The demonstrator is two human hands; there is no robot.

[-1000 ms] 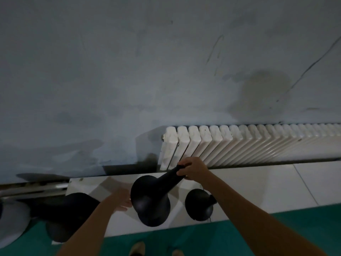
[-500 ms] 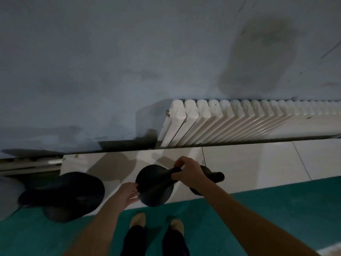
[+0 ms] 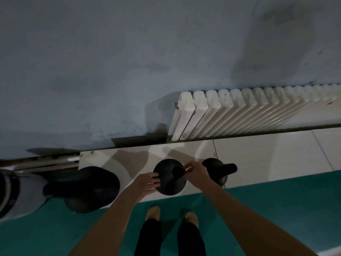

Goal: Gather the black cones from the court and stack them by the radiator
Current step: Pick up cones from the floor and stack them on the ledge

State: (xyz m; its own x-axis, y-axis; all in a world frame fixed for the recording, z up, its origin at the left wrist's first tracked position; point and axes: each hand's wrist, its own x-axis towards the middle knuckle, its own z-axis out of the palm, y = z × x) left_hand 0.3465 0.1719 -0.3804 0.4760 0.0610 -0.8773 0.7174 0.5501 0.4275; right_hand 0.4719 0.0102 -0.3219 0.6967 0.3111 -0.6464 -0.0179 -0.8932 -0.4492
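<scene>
A black cone (image 3: 168, 183) stands upright on the pale tiled strip (image 3: 267, 156) below the white radiator (image 3: 239, 111). My right hand (image 3: 196, 172) grips its narrow top. The straight fingers of my left hand (image 3: 149, 182) rest against the left rim of its base. Just to the right, partly behind my right hand, a second black cone (image 3: 221, 168) lies tipped with its neck pointing right. A larger black cone (image 3: 88, 187) lies on its side at the left, over the edge of the tiles.
The grey wall (image 3: 129, 61) rises behind the radiator. Green court floor (image 3: 276, 209) runs along the near side, where my feet (image 3: 171, 217) stand. A white and dark object (image 3: 16, 194) sits at the far left, below pipes (image 3: 46, 161) along the wall.
The held cone has swung from tilted to upright and come down onto the tiles. My left hand has moved onto its base rim. The view has tipped further down.
</scene>
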